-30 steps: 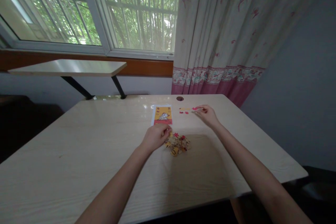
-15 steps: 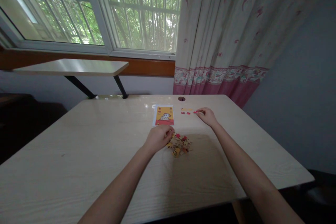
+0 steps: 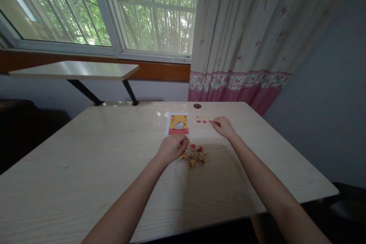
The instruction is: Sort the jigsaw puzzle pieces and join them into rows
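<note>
Since half a second ago, the right hand (image 3: 224, 126) has brought a red piece (image 3: 210, 121) a little closer to two red pieces (image 3: 204, 121) left of its fingertips. These three now stand in one line, apart from each other, just nearer than the yellow row (image 3: 203, 117); I judge they are ordered so by colour. Thumb and fingers of the right hand are pinched together at the red piece, with almost no gap. At the other side, the left hand (image 3: 173, 148) is half curled, its fingertips at the left edge of the pile (image 3: 197, 155); whether it grasps anything, I cannot tell. Beyond the left hand, the card (image 3: 178, 124) lies picture up on the counter (image 3: 114, 152), probably to be easily looked at.
</note>
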`<state>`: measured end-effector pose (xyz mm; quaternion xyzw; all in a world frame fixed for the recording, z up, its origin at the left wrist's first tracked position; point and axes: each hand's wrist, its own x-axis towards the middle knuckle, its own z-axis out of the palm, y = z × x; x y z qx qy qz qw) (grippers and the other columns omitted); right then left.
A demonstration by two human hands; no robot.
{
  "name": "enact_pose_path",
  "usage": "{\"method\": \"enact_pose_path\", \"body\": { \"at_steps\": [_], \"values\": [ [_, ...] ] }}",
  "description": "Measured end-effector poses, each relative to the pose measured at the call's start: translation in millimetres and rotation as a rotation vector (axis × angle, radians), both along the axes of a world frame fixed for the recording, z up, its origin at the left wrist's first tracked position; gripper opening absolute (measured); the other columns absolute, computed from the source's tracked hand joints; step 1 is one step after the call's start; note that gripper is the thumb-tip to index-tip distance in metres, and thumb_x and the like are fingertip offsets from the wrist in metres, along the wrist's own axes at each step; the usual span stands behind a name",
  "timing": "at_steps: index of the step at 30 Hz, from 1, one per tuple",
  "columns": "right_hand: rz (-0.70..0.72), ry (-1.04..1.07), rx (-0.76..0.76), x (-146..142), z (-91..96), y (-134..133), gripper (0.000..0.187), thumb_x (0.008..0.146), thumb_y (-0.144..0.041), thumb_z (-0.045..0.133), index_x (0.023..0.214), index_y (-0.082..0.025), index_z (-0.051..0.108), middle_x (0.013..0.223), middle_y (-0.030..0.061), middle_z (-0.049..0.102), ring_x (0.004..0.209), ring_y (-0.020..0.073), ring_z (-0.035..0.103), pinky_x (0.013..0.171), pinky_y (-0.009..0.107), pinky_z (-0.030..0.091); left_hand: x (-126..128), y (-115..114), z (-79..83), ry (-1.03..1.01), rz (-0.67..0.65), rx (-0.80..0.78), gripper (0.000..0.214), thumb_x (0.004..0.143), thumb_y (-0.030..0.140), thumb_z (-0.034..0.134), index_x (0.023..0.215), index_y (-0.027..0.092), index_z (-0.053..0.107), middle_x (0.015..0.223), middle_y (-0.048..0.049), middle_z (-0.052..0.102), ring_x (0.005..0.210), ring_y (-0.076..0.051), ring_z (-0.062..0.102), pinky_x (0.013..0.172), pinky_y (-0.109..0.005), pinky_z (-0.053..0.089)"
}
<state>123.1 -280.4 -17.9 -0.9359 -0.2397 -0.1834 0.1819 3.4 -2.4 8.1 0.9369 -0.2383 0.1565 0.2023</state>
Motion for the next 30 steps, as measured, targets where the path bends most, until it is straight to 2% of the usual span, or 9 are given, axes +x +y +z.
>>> {"method": "enact_pose_path", "body": {
  "at_steps": [9, 13, 19, 30],
  "values": [
    [0.004, -0.019, -0.051, -5, 2.3, 4, 0.023, 0.086, -0.031, 0.047, 0.094, -0.020, 0.067, 0.093, 0.0058, 0.065, 0.091, 0.0197, 0.051, 0.083, 0.033, 0.034, -1, -1, 0.5, 0.033, 0.012, 0.017, 0.020, 0.084, 0.025, 0.044, 0.083, 0.020, 0.062, 0.074, -0.0021, 0.064, 0.066, -0.015, 0.056, 0.060, -0.023, 0.039],
    [0.053, -0.040, -0.101, -17, 7.4, 25, 0.029, 0.088, -0.036, 0.043, 0.105, -0.021, 0.062, 0.104, 0.0069, 0.059, 0.099, 0.0195, 0.048, 0.088, 0.032, 0.033, -1, -2, 2.5, 0.044, 0.008, 0.025, 0.020, 0.084, 0.026, 0.043, 0.083, 0.020, 0.062, 0.077, -0.0026, 0.065, 0.068, -0.015, 0.057, 0.062, -0.024, 0.039],
    [-0.070, 0.027, -0.191, -29, 9.9, 53, 0.040, 0.090, -0.045, 0.033, 0.122, -0.027, 0.050, 0.119, 0.0073, 0.050, 0.104, 0.0227, 0.043, 0.088, 0.036, 0.034, -1, -2, 3.4, 0.047, 0.007, 0.019, 0.020, 0.085, 0.026, 0.043, 0.084, 0.019, 0.062, 0.077, -0.0029, 0.065, 0.066, -0.015, 0.056, 0.061, -0.024, 0.038],
    [-0.014, 0.101, -0.257, -30, 12.3, 55, 0.044, 0.091, -0.047, 0.029, 0.128, -0.029, 0.044, 0.121, 0.0073, 0.049, 0.108, 0.0231, 0.041, 0.090, 0.037, 0.032, -1, -3, 2.7, 0.012, 0.021, -0.005, 0.018, 0.083, 0.024, 0.044, 0.083, 0.019, 0.062, 0.073, -0.0026, 0.064, 0.063, -0.013, 0.055, 0.059, -0.023, 0.038]
  ]
}}
